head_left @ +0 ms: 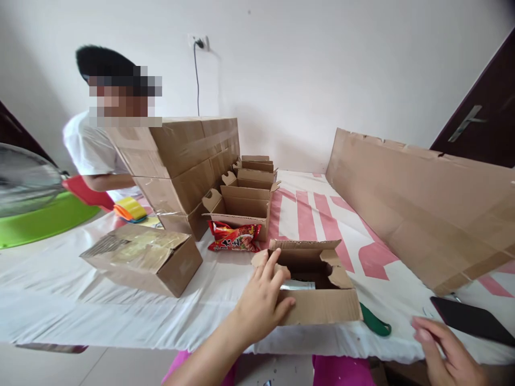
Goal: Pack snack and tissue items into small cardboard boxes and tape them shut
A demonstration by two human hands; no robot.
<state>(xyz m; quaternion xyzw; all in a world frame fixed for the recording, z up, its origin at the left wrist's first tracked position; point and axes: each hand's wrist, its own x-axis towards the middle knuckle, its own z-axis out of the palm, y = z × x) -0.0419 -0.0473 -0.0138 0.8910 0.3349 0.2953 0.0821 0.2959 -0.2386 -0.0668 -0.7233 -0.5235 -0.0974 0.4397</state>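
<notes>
An open cardboard box (322, 308) stands near the table's front edge, flaps raised. A pale, flat item (298, 285) lies inside, partly hidden. My left hand (267, 295) rests over the box's left end, fingers spread on the side flap and thumb against the front wall. To the right, my right hand (448, 348) hovers at the table edge, fingers curled in toward the thumb, with nothing visible in them. Between that hand and the box lies a dark green handle-like object (376, 320). A red noodle packet (234, 237) leans by another open box (245, 203) behind.
Several open boxes run back in a row beside stacked sealed cartons (187, 155). A taped box (140, 257) sits at left, a large cardboard panel (410, 203) at right. A black phone-like slab (472, 319) lies at right. A person (96, 145) and a fan (28, 182) are at left.
</notes>
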